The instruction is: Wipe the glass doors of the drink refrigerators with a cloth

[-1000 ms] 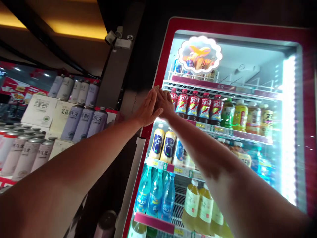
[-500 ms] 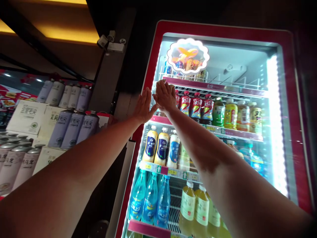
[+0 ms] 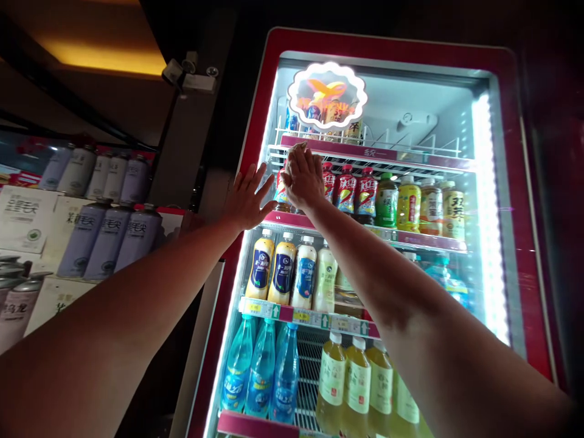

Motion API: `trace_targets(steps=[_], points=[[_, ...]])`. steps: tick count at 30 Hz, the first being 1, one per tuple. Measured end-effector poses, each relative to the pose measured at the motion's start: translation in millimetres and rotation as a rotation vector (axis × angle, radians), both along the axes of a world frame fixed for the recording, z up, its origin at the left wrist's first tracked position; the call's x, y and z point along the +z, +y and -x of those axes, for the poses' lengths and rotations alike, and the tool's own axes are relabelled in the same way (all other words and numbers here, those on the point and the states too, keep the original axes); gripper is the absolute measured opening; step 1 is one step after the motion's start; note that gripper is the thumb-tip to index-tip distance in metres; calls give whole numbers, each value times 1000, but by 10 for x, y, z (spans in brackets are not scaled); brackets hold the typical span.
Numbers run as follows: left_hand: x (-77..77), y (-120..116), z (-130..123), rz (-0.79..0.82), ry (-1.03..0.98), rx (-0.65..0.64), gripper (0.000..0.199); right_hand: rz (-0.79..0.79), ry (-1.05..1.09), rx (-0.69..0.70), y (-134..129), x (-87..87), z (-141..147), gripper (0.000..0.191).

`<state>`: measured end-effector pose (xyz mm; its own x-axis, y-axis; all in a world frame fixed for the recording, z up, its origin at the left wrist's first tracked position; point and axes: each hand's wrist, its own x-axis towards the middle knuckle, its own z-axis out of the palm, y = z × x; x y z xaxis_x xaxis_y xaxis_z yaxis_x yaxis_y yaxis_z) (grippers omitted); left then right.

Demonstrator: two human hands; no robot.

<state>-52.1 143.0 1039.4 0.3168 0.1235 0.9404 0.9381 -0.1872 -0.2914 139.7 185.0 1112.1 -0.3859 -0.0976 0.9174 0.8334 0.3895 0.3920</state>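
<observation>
My left hand (image 3: 249,198) has its fingers spread, with nothing in it. It lies at the red left edge of the glass-fronted drinks cooler (image 3: 258,121). To its right, my right hand (image 3: 305,176) reaches up to the glass, fingers stretched out and close together. A pale, uneven edge shows past its fingertips; whether this is a cloth or a reflection I cannot tell. Behind the right hand stand red-capped bottles (image 3: 345,188), partly covered by it. Below both hands is a shelf of yellow bottles with dark blue labels (image 3: 281,267).
Lower shelves hold blue bottles (image 3: 261,371) and pale yellow-green drinks (image 3: 357,377). A lit scalloped sign (image 3: 327,96) is high on the glass. At left, purple cans (image 3: 109,240) stand near white boxes (image 3: 28,219). A lamp fixture (image 3: 198,82) is on the dark pillar.
The view has shifted, so the cooler sits further left. My left hand's fingers have spread and it has moved apart from my right hand, which has moved right relative to the cooler.
</observation>
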Motion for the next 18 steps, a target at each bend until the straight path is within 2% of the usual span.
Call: trace_targets(steps=[3,5,8,11,14,18], points=[[3,-12,-5,3,3,15,74,7,-152,-20,-72,-98,-161,69],[0,-19,-7,19,5,28,73,17,-211,-35,-105,-87,-330,68],[-10,-35,-18,22,6,43,74,29,-123,-32,-83,17,-554,69],[-16,-47,-38,15,-5,51,77,24,-4,-16,-21,70,-642,70],[-11,-56,-62,3,-31,53,77,23,-40,-24,-6,-12,-713,69],[-4,-87,-128,9,-68,48,75,31,-176,-50,-58,-138,-1001,68]])
